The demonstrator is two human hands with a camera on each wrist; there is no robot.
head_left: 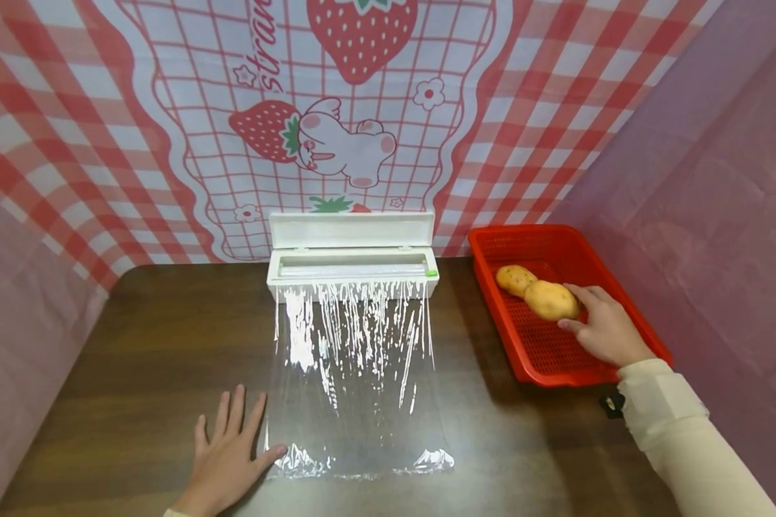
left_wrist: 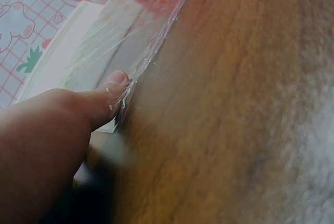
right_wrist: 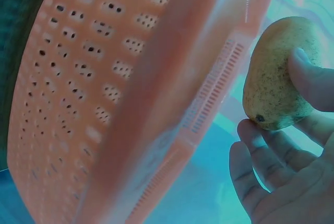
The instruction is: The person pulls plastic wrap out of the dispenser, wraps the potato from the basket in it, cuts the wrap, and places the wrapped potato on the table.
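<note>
My right hand (head_left: 604, 327) grips a yellow potato (head_left: 552, 300) between thumb and fingers, over the red plastic basket (head_left: 565, 378). In the right wrist view the potato (right_wrist: 276, 75) shows a dark spot near its lower end, close beside the basket's rim. A second potato (head_left: 514, 278) lies in the basket, partly overlapped by the held one. On the left, my left hand (head_left: 228, 459) lies flat on the table with fingers spread. Its thumb rests on the near left corner of a sheet of clear cling film (head_left: 362, 431), as the left wrist view also shows.
The film runs out of a white dispenser box (head_left: 352, 231) with its lid raised, at the back of the brown table (head_left: 168, 330). A green tab (head_left: 432, 273) sits at the box's right end. A strawberry-patterned cloth hangs behind; pink cloth hangs at both sides.
</note>
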